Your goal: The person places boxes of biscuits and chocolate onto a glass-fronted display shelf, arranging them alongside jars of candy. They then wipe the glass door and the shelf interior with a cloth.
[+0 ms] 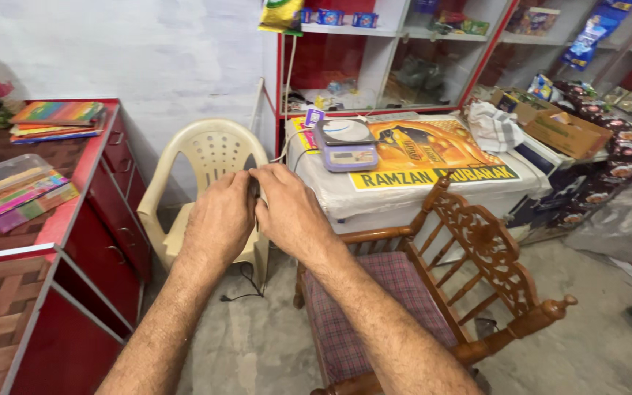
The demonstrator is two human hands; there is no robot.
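Note:
My left hand (217,219) and my right hand (290,212) are raised together in the middle of the view, fingertips meeting around a small dark object (254,186) that is mostly hidden between them. A thin dark cable (246,281) hangs below the hands down to the floor. Behind the hands stands a cream plastic chair (210,150). Under my right forearm is a carved wooden chair (477,249) with a checked purple seat cushion.
A red counter (74,212) with drawers runs along the left, holding coloured books and a clear box. A white chest freezer (404,194) carries a purple weighing scale (345,145) and a yellow poster. Red-framed shelves and stacked goods fill the back and right.

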